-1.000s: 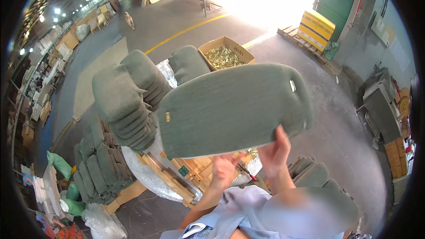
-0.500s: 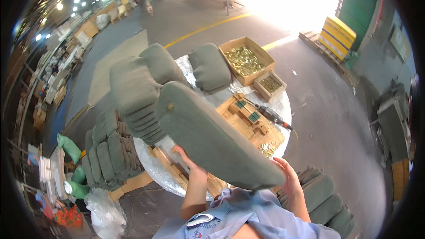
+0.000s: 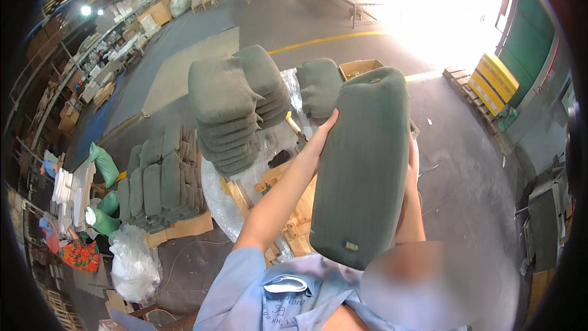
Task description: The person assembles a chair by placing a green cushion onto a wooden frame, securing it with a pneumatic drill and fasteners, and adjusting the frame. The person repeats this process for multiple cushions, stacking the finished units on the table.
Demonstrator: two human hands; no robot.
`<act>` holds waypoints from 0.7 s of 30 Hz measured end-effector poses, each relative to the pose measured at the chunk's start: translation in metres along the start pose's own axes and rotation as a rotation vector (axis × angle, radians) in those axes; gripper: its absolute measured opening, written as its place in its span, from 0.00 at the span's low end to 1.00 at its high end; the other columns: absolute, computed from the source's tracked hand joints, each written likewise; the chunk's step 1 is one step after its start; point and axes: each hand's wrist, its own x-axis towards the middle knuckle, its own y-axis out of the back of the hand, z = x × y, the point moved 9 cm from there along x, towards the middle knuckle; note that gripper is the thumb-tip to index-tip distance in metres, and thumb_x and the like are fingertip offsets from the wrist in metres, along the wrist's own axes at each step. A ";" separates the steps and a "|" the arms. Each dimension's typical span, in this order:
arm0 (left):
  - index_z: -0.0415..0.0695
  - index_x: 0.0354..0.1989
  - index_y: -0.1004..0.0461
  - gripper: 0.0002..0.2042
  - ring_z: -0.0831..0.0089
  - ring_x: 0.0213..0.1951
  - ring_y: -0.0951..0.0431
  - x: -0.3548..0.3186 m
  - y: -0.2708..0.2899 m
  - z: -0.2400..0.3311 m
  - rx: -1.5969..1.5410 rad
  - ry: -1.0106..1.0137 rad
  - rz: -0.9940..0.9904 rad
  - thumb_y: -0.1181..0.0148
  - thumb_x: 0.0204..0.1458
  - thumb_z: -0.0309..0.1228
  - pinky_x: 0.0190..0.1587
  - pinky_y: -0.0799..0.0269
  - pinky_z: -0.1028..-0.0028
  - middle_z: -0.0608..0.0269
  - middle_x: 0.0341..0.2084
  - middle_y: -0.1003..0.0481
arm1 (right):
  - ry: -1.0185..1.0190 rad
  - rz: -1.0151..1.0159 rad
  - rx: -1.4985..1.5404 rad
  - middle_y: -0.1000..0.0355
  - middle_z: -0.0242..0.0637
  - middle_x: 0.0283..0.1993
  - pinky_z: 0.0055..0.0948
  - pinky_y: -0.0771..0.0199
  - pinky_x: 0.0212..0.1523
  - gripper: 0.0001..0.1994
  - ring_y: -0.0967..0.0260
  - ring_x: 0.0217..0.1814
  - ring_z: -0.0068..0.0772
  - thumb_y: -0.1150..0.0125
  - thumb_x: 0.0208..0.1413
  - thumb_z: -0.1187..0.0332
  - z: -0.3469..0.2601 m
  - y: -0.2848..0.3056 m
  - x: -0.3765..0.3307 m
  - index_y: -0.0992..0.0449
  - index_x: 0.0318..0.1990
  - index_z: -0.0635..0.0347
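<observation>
I hold a long grey-green upholstered cushion tilted up before me, above the round table. A small brass-coloured fitting shows at its near end, and another spot of metal at the far end. My left hand is closed on the cushion's left edge. Along the right edge my right hand supports it, its fingers mostly hidden behind the cushion. Below lies a wooden jig, partly covered by the cushion. A yellow-handled tool and a black object lie left of the cushion.
Stacked cushions stand on the plastic-wrapped table, beside another cushion. A cardboard box is partly hidden behind mine. More cushions are piled at the left, near a clear plastic bag. A yellow box sits on a pallet.
The cushion has swung from slanting leftward over the table to nearly upright at the right, turned so both end fittings show. My left hand moved up and forward. The view has shifted.
</observation>
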 end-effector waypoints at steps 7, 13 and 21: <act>0.42 0.68 0.26 0.31 0.62 0.58 0.19 0.025 0.021 -0.139 -0.070 0.092 -0.163 0.43 0.69 0.56 0.62 0.23 0.61 0.56 0.59 0.20 | -0.033 -0.166 0.167 0.38 0.36 0.74 0.38 0.30 0.69 0.57 0.36 0.74 0.36 0.24 0.59 0.49 0.107 0.082 0.051 0.62 0.85 0.44; 0.43 0.72 0.31 0.31 0.61 0.65 0.25 -0.021 0.075 -0.259 -0.194 0.440 -0.132 0.50 0.72 0.55 0.68 0.29 0.57 0.56 0.66 0.26 | -0.355 -0.233 0.243 0.25 0.36 0.61 0.35 0.23 0.63 0.35 0.26 0.63 0.31 0.34 0.68 0.52 0.213 0.163 -0.037 0.40 0.77 0.52; 0.43 0.74 0.34 0.34 0.58 0.69 0.29 -0.117 0.092 -0.256 -0.354 0.389 -0.009 0.53 0.72 0.59 0.71 0.33 0.55 0.56 0.69 0.29 | -0.711 0.341 0.251 0.26 0.35 0.69 0.43 0.30 0.71 0.40 0.28 0.69 0.38 0.30 0.60 0.38 0.276 0.233 -0.249 0.30 0.71 0.55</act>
